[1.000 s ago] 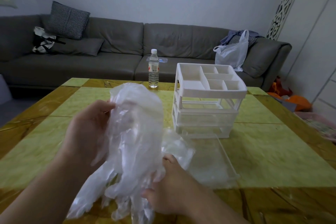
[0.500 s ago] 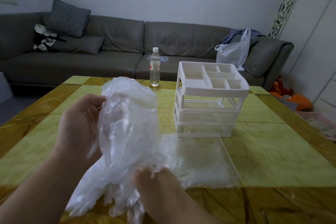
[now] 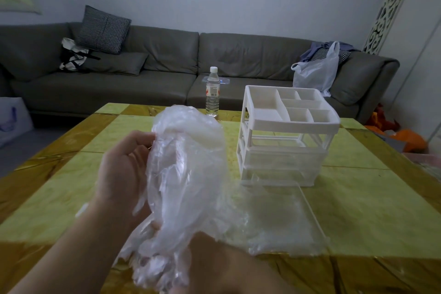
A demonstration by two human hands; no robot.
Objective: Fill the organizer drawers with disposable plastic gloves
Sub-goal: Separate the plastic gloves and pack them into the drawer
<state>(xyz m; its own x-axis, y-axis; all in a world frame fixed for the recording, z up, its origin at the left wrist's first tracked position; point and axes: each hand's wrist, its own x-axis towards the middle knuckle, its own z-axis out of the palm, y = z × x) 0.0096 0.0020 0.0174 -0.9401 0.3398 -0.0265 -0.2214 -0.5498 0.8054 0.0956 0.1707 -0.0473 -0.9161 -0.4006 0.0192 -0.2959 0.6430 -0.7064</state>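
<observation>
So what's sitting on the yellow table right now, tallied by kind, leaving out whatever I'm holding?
White plastic organizer: 1
Clear plastic drawer pulled out, lying flat on the table: 1
Clear plastic water bottle with white cap: 1
Total: 3
Both hands, left and right, hold the bundle of clear plastic gloves, so it is not counted.
</observation>
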